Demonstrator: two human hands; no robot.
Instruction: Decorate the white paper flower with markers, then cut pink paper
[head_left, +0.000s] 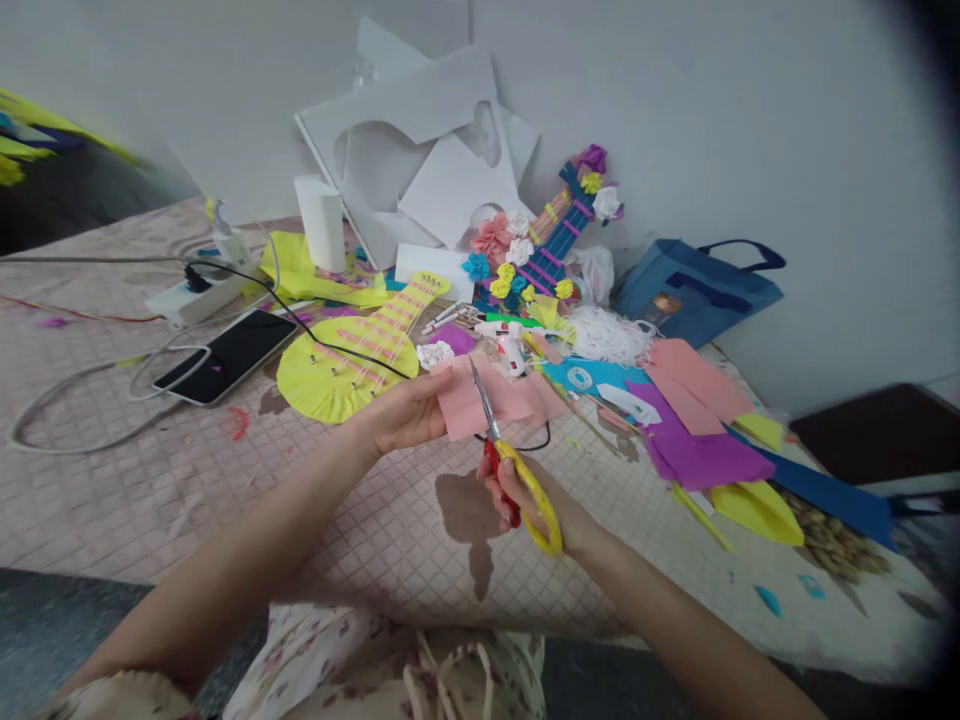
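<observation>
A piece of pink crepe paper is held at its left edge by my left hand, the fingers closed on it. My right hand grips scissors with one yellow and one red handle. Their metal blades point up and away, lying across the pink paper; whether they are cutting through it I cannot tell. Just behind my left hand lies a yellow paper guitar shape with pink strips on its neck. Beyond the paper rests a white glue gun.
A blue guitar with paper flowers leans at the back near white board offcuts. On the left are a phone and a power strip with trailing cables. Coloured paper sheets and a blue bag lie right.
</observation>
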